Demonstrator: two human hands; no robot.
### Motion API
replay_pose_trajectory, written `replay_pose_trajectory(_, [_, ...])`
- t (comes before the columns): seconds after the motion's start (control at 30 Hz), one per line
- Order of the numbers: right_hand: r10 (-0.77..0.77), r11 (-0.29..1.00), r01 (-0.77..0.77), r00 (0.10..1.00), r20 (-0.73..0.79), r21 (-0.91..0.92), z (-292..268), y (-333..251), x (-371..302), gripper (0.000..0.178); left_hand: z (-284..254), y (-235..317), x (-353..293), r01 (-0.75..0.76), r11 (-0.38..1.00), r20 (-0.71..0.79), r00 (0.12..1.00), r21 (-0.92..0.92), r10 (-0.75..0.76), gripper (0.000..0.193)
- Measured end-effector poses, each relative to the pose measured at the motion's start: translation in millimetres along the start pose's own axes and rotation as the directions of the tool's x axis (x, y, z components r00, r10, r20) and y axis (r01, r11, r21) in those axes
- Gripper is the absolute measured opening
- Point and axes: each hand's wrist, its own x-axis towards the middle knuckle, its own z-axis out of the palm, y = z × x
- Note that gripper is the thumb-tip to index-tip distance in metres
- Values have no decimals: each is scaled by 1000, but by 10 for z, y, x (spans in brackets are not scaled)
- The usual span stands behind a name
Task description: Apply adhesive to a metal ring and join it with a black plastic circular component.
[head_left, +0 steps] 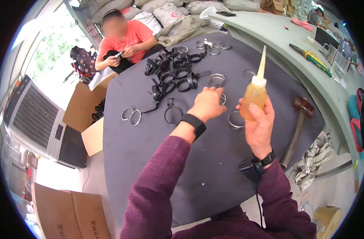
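My right hand (pixel 260 125) is wrapped round a squeeze bottle (pixel 253 99) of amber liquid, held upright with its long pale nozzle pointing up. Over the table's middle, my left hand (pixel 207 104) has its thumb and fingers round a metal ring (pixel 223 99); its other fingers are partly hidden. Just beyond that hand lies another metal ring (pixel 216 80), and one more silver ring (pixel 236 120) rests beside the bottle. Left of my left hand is a black ring with a handle (pixel 173 114). A pile of similar black handled rings (pixel 176 71) lies farther back.
A hammer (pixel 299 127) lies at the right of the dark-covered table (pixel 150 159). Two metal rings (pixel 131 116) sit at the left. Across the table, a seated person (pixel 126 42) handles a small dark piece. An open carton (pixel 92 137) and an air cooler (pixel 38 119) stand left.
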Motion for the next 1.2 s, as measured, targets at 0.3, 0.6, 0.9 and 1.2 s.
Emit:
replay_pose_trajectory(0.3, [97,994,-95,995,-21,50,-58,16,61,40,108,-201,198,38,996,238,970,81,-56,69])
replay_pose_trajectory(0.6, [301,952,-304,950,-80,-23,-65,242,67,31,7,-291,-93,37,989,52,998,-142,-29,69])
replay_pose_trajectory(0.9, [543,839,-531,828,137,-117,-93,261,12,38,-142,-154,-509,-52,903,-181,983,-426,-28,64])
replay_pose_trajectory(1.2, [555,828,-559,809,193,-37,-114,349,-19,38,-146,-196,-768,91,693,-23,988,-715,-154,69])
